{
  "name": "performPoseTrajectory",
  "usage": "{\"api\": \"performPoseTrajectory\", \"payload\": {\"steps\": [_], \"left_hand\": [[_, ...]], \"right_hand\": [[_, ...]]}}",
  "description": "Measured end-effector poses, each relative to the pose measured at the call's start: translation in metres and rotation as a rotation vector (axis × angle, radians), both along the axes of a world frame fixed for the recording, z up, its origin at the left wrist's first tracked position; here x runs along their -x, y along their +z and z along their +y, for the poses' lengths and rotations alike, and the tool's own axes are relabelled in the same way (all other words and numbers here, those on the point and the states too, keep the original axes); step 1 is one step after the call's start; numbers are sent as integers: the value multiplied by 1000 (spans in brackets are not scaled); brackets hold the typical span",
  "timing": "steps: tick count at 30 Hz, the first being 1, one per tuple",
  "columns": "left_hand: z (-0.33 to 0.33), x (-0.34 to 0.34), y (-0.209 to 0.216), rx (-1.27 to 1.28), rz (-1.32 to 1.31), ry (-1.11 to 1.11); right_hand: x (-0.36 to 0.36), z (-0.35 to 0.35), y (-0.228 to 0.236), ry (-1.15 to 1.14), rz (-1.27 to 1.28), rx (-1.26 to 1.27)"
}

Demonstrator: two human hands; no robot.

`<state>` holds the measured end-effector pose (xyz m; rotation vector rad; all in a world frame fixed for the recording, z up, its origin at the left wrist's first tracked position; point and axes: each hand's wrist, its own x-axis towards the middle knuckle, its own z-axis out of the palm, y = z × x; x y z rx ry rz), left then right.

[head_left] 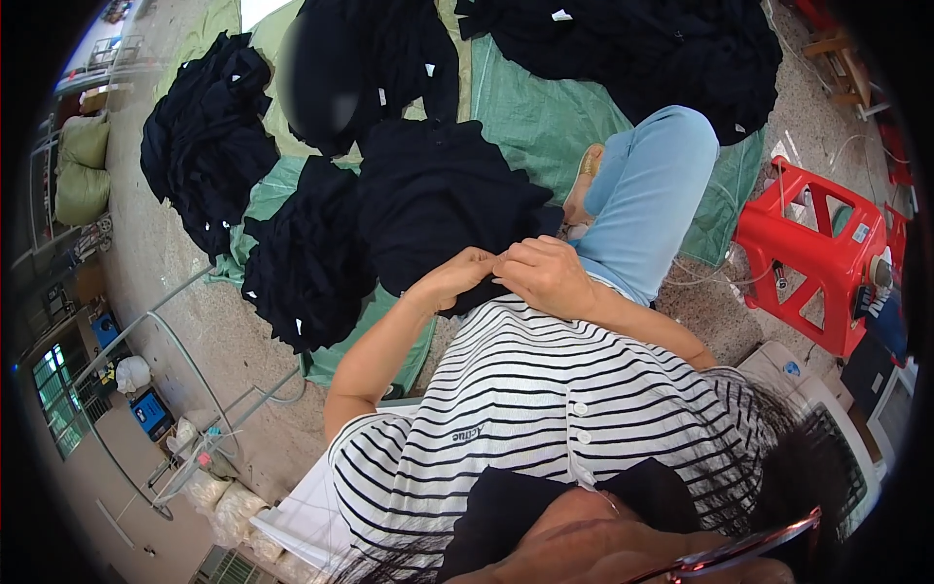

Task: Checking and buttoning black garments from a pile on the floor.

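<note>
A dark navy garment [438,195] lies spread over my lap, its near edge up against my striped shirt. At that near edge my left hand [455,276] is closed, thumb and fingers pinched on the cloth. Right beside it, my right hand [547,273] is curled with its fingertips meeting those of the left. The fingers of both hands press together on the dark fabric, and any small thing between them is hidden. Another dark heap of garments [309,258] with small white labels lies just left of my lap.
More dark garment piles [206,141] lie on green sheeting [535,102], at the left and across the far side. A red plastic stool [817,253] stands at the right. Metal tubing [175,341] curves along the left. Filled plastic bags [233,511] sit at the lower left.
</note>
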<state>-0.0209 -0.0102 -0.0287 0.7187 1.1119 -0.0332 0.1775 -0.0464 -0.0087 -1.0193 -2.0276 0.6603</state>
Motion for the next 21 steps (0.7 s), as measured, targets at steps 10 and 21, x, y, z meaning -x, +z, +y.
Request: {"api": "performPoseTrajectory", "payload": {"steps": [10, 21], "left_hand": [[2, -26, 29, -889, 157, 251], [-8, -60, 26, -1126, 294, 344]], "right_hand": [[-1, 3, -1, -312, 542, 914], [-2, 23, -29, -554, 1244, 1138]]}}
